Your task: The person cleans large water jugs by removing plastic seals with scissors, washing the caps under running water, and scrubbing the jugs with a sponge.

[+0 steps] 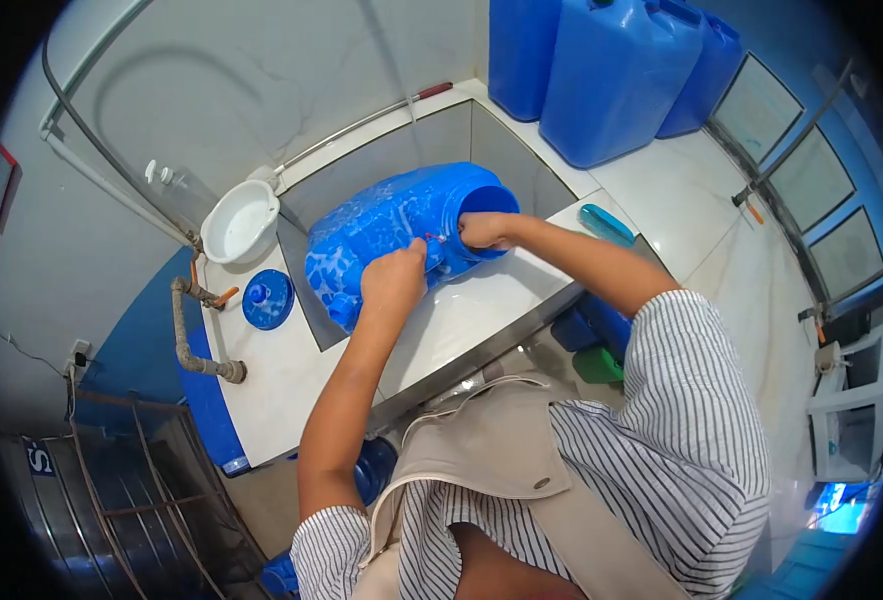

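Note:
A blue plastic water container [362, 215], streaked with white suds, lies on its side across the sink [432, 140] and its front edge. Its wide round mouth faces right. My left hand [395, 277] is closed around the handle on the container's near side. At the mouth is my right hand [486, 231], with its fingers reaching inside; the rim and the container's wall hide them, so what they hold does not show. A blue screw lid [268, 299] with suds on it rests on the counter to the left.
A white basin [240, 224] and a clear bottle [187, 190] stand at the left. Taps on a pipe [207, 295] rise beside the counter. Large blue jugs [617, 85] stand at the back right. A teal brush [607, 225] lies right of the sink. Water streams from above.

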A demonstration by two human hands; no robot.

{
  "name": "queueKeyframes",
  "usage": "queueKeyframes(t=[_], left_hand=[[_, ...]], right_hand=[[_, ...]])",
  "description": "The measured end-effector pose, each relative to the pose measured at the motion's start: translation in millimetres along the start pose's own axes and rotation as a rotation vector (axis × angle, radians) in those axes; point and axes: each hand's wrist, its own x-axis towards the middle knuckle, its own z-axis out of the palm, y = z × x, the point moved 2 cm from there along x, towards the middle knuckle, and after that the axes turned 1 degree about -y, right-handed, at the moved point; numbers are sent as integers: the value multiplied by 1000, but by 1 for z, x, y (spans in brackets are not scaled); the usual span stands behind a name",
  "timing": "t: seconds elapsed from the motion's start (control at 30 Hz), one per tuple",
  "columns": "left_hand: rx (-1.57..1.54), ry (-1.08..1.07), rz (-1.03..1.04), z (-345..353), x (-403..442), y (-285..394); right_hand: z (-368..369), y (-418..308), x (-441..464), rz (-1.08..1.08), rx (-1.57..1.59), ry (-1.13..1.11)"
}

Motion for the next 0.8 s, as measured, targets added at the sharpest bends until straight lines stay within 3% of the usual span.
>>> queueKeyframes(t=[0.07, 0.1, 0.13, 0.2, 0.23, 0.3, 0.4, 0.43, 0.53, 0.57, 0.6, 0.67, 0.8], left_hand=[[4, 9, -70, -5, -6, -4], [2, 6, -63, -4, -6, -7], [-6, 57, -65, -4, -6, -13], [-19, 95, -61, 1, -6, -23], [-6, 170, -68, 2, -5, -30], [-8, 255, -101, 1, 1, -41], [-16, 304, -167, -2, -1, -54], [-12, 298, -153, -5, -3, -58], [-8, 334, -239, -20, -18, -78], [-64, 392, -254, -25, -25, -89], [-119, 442, -272, -31, -35, -97], [-237, 506, -290, -52, -57, -111], [-274, 646, -336, -94, -105, -142]], right_hand=[[4, 6, -3, 19, 519, -5], [4, -11, -23, -139, 481, 164], [-1, -24, -44, -131, 487, 167], [-20, -42, -88, -351, 53, 646], [-25, -41, -104, -340, 63, 653], [-40, -31, -136, -346, -281, 979], [-13, 32, -125, -323, -510, 955], [-2, 49, -123, -255, -574, 820], [24, 111, -111, -370, -565, 903], [16, 111, -120, -310, -354, 799], [7, 113, -128, -314, -343, 798], [-21, 127, -136, 76, -338, 880], [-31, 154, -133, 225, -499, 744]])
